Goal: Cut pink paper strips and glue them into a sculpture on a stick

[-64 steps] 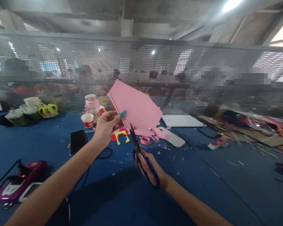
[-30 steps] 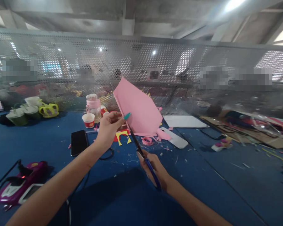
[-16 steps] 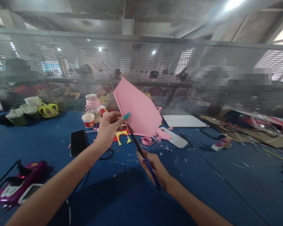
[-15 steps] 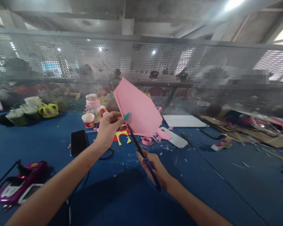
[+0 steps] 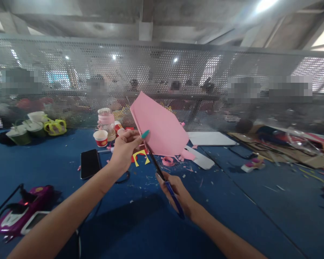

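Observation:
My left hand [image 5: 125, 148] pinches the lower left edge of a pink sheet [image 5: 160, 124], thumb in front, holding it raised above the blue table [image 5: 151, 230]. My right hand [image 5: 178, 194] is closed round the blue handle of the scissors [image 5: 158, 166]. Their dark blades point up and left, with the tips at the sheet's edge just below my left thumb. Whether the blades are parted is hard to make out. Below the sheet lie a pink paper roll [image 5: 168, 161] and a yellow cutout [image 5: 141, 157].
A phone [image 5: 90, 163], a paper cup [image 5: 100, 138] and a jar [image 5: 107, 122] stand left of my hands. A purple power strip [image 5: 21, 212] is at the lower left. White board [image 5: 212, 138] and cardboard [image 5: 286, 151] lie right, before a perforated metal screen [image 5: 162, 64].
The pink sheet has tilted slightly, its right part shifting a little to the right. Both hands keep nearly the same place and hold.

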The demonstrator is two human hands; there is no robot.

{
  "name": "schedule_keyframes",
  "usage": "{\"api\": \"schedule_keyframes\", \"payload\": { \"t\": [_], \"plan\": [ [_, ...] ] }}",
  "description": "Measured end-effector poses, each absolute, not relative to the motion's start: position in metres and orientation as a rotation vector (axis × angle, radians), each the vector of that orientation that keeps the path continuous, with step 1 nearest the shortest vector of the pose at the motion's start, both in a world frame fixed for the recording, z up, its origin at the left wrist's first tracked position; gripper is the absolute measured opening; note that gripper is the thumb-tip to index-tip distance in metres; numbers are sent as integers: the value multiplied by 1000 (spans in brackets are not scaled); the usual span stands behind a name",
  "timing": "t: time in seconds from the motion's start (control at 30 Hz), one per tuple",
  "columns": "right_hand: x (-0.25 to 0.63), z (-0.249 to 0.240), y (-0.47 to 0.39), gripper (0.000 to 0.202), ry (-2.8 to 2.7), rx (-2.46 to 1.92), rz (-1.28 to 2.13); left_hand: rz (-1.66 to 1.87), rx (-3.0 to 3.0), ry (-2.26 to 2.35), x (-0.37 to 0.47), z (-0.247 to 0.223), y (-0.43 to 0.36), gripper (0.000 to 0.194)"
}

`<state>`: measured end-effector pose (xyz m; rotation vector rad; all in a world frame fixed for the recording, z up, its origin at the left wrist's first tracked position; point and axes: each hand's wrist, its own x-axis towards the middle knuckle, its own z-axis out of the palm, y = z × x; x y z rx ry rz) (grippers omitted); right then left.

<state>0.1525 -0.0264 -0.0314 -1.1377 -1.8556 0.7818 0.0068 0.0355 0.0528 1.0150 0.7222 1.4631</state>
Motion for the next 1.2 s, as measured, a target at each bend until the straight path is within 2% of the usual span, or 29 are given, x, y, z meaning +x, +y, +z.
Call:
{"api": "schedule_keyframes", "payload": {
  "t": [1.2],
  "plan": [
    [153, -32, -27, 45, -1856, -1128, 711, 1449, 986, 735, 14, 46, 32, 17]
  ]
}}
